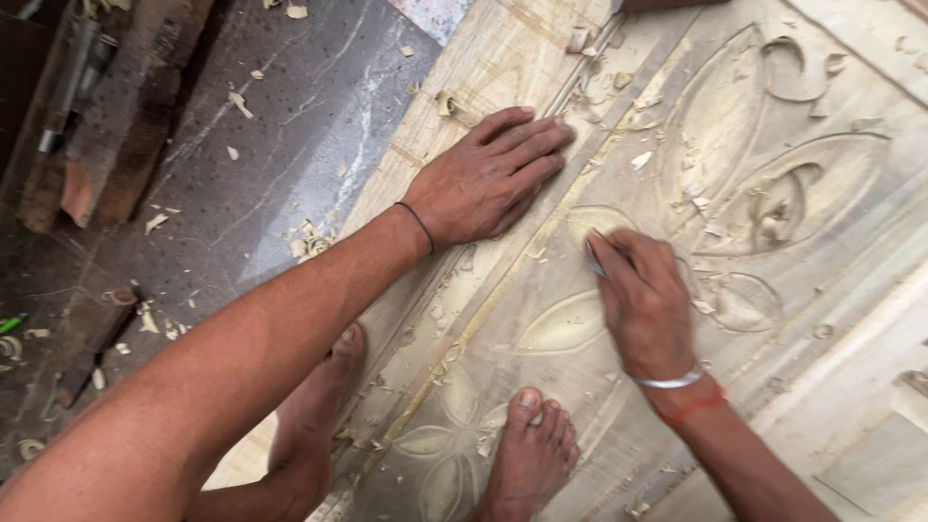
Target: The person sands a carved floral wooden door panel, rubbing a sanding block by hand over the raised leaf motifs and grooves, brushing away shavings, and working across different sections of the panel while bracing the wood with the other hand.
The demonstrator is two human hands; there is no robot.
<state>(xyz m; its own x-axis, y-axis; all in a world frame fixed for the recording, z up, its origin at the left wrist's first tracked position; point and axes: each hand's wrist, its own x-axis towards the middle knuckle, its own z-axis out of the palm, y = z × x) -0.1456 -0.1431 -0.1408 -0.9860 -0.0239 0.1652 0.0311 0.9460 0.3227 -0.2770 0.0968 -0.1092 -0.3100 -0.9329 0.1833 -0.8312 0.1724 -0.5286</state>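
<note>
A big pale wooden panel with carved leaf and flower shapes (541,58) lies flat on the dark grey stone floor (290,126). The person squats on it, with both bare feet near its lower edge.

The left hand (488,179) lies flat on the panel, just left of the middle of the carving. Its fingers (527,145) are straight and close together, and they press down on the wood. A thin black band goes round that wrist.

The right hand (643,300) is near the middle of the panel. Its fingers (614,256) pinch a thin small cutting tool with a pale tip (592,253). The tip touches the wood by a smooth oval leaf shape. A silver bangle and a red thread sit on that wrist.

A lot of the carving looks done. In the upper right part of the panel, big curled leaves and a scroll are cut deep. Near the feet, a flower with petals is cut in already. The shapes next to the right hand look shallower, so I think these are not finished. The plain strips along the panel edges have no carving at all.

Pale wood chips and curls (309,242) lie all over the panel and on the floor to its left. Some brown wood blocks and long tools (87,126) lie on the floor, far to the left of the panel.
</note>
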